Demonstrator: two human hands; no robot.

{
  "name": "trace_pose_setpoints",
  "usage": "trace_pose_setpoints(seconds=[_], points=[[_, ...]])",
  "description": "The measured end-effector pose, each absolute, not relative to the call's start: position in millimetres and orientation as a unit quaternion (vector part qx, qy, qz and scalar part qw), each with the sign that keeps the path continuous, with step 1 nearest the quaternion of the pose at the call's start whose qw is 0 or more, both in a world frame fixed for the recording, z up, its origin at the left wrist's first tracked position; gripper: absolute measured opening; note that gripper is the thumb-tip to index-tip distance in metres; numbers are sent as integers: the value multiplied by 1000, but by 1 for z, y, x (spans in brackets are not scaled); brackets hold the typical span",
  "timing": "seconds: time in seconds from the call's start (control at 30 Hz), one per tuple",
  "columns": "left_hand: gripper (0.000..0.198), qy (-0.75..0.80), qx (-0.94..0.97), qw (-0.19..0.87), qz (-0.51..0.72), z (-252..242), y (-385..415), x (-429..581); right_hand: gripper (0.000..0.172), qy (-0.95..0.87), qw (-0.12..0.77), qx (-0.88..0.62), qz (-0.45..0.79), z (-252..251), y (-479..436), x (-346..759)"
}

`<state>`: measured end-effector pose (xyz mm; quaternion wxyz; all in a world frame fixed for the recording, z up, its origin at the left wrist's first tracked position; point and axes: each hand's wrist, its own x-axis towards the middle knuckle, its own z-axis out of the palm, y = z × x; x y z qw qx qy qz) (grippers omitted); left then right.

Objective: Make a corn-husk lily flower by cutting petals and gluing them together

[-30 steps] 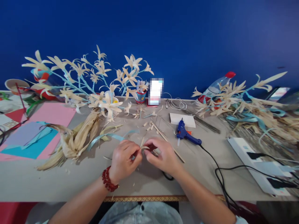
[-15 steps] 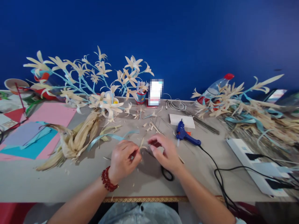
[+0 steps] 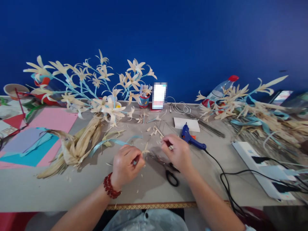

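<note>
My left hand (image 3: 127, 166) is closed in a pinch on a small pale husk flower (image 3: 145, 150) near the table's front middle. A red bead bracelet (image 3: 110, 187) sits on that wrist. My right hand (image 3: 177, 151) lies to the right of it, fingers curled on a thin pale stick (image 3: 162, 134) that runs up and left. Black-handled scissors (image 3: 167, 168) lie on the table between and just below the two hands.
A blue glue gun (image 3: 191, 139) with a black cord (image 3: 225, 178) lies right of my right hand. Dried corn husks (image 3: 77, 146), coloured paper sheets (image 3: 36, 138), husk flower sprays (image 3: 101, 83), a plastic bottle (image 3: 220, 90) and a white power strip (image 3: 262, 168) surround the grey table (image 3: 72, 186).
My right hand let go of the husk flower and moved up and right onto the thin stick. The scissors beneath it came into view. My left hand kept its pinch.
</note>
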<state>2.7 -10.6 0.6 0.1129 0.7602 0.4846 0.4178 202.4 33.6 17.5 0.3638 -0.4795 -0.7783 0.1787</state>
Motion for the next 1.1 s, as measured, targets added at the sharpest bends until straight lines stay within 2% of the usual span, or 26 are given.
trace_pose_setpoints(seconds=[0.13,0.2,0.27,0.5,0.63,0.83,0.97,1.03,1.1], points=[[17,479,768,112,410,1,-11,5,8,-809,319,-415,266,24,23,189],[17,476,769,109,412,0,-11,5,3,-820,291,-411,270,22,18,180],[17,476,770,107,411,0,-12,5,7,-822,283,-417,264,19,18,178],[17,484,765,100,413,1,-10,3,11,-787,350,-451,234,22,33,202],[17,477,776,97,402,-1,-10,4,5,-824,283,-407,274,25,21,188],[18,476,782,89,392,0,-11,7,11,-836,287,-389,258,16,16,177],[18,480,777,89,397,0,-12,5,11,-835,283,-438,175,14,27,193],[16,487,767,95,407,-1,-12,4,10,-815,300,-477,136,15,31,200],[15,492,757,113,414,-1,-11,3,9,-803,332,-469,160,18,33,203]])
